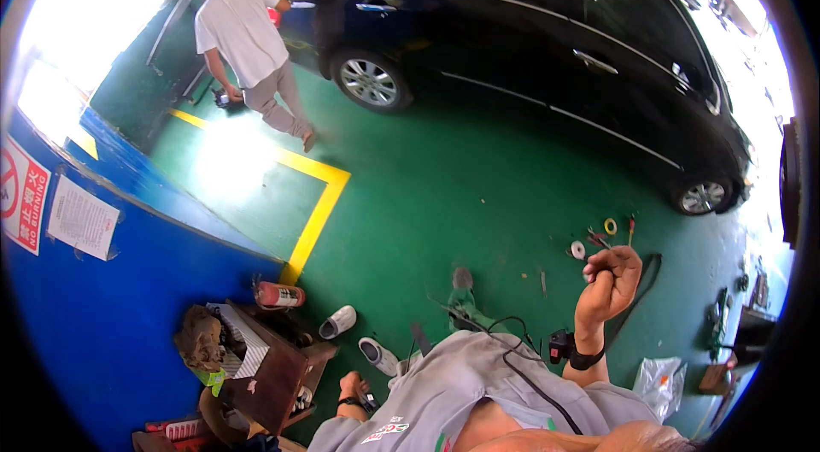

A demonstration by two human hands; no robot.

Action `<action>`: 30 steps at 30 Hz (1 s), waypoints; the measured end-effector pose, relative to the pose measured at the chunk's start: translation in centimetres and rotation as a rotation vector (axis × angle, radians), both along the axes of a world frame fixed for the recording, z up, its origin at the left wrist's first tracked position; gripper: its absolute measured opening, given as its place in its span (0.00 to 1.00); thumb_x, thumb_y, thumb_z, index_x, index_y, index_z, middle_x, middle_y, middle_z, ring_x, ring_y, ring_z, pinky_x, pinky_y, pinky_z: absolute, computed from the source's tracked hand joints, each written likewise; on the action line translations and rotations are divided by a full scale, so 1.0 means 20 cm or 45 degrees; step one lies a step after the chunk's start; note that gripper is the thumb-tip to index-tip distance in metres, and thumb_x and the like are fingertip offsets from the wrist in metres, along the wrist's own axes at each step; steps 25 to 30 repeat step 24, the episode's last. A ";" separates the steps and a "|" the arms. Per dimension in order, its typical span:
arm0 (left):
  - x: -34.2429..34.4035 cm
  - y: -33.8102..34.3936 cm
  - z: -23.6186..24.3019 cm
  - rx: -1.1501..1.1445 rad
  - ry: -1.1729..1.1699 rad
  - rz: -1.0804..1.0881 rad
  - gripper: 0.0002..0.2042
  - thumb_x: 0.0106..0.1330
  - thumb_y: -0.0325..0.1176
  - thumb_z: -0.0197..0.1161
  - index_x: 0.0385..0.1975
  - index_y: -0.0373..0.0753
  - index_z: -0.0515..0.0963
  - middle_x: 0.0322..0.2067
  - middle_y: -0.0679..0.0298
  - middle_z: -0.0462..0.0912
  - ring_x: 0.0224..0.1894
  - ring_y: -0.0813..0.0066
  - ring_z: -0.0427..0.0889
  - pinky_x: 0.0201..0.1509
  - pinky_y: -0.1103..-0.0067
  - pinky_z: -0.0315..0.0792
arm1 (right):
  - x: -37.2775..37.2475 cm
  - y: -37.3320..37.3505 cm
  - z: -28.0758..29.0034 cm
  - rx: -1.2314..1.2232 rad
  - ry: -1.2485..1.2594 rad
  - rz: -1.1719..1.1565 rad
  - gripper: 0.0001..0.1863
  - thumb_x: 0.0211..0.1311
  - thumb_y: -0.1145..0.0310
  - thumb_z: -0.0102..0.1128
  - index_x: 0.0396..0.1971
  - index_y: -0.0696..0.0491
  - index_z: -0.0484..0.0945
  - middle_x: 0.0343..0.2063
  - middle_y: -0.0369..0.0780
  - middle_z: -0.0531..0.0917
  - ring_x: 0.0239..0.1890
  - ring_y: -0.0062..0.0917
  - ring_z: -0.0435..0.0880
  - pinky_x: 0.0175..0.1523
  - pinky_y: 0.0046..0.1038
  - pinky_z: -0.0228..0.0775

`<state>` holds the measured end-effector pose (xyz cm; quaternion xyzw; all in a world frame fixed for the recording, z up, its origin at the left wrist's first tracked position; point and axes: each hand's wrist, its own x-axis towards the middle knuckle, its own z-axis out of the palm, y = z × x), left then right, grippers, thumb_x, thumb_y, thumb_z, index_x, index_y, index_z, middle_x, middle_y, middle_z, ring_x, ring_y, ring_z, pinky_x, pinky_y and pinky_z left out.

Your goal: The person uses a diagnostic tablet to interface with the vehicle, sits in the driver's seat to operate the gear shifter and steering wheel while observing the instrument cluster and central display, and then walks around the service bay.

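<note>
My right hand [613, 277] is raised in front of me at the right, fingers curled in. Whether something small is in it I cannot make out. A black band with a small dark box [561, 346] is around that wrist. Beyond the hand, on the floor, lie a yellow tape roll [610, 226], a white tape roll [577, 249] and a red-handled tool [631, 230]. My left hand [352, 384] hangs low by my side, near a brown wooden stand [265, 375]. Its fingers look curled, and a dark object [369, 402] shows beside it; what it is stays unclear.
A black car [495, 50] stands across the far side of the green floor. At the far left another person [248, 33] walks by it. A fire extinguisher [280, 295], a pair of shoes [339, 322] and a blue wall [128, 307] are at the left; a plastic bag [659, 384] lies right.
</note>
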<state>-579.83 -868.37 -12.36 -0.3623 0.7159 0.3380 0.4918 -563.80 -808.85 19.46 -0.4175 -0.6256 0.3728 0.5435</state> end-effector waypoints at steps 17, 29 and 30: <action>-0.19 0.40 0.34 -0.173 0.374 0.543 0.04 0.63 0.27 0.56 0.29 0.33 0.74 0.27 0.57 0.76 0.26 0.62 0.82 0.23 0.74 0.76 | -0.50 0.07 -0.26 -0.270 0.057 0.551 0.17 0.53 0.90 0.36 0.27 0.58 0.76 0.19 0.38 0.80 0.18 0.17 0.77 0.23 0.18 0.68; 0.09 0.29 0.18 -0.213 0.374 0.575 0.08 0.64 0.32 0.56 0.38 0.34 0.73 0.20 0.62 0.66 0.13 0.71 0.64 0.14 0.73 0.60 | -0.64 0.07 -0.29 -0.187 -0.001 0.956 0.18 0.53 0.89 0.37 0.26 0.55 0.78 0.19 0.39 0.82 0.16 0.21 0.78 0.23 0.18 0.69; 0.09 0.29 0.18 -0.213 0.374 0.575 0.08 0.64 0.32 0.56 0.38 0.34 0.73 0.20 0.62 0.66 0.13 0.71 0.64 0.14 0.73 0.60 | -0.64 0.07 -0.29 -0.187 -0.001 0.956 0.18 0.53 0.89 0.37 0.26 0.55 0.78 0.19 0.39 0.82 0.16 0.21 0.78 0.23 0.18 0.69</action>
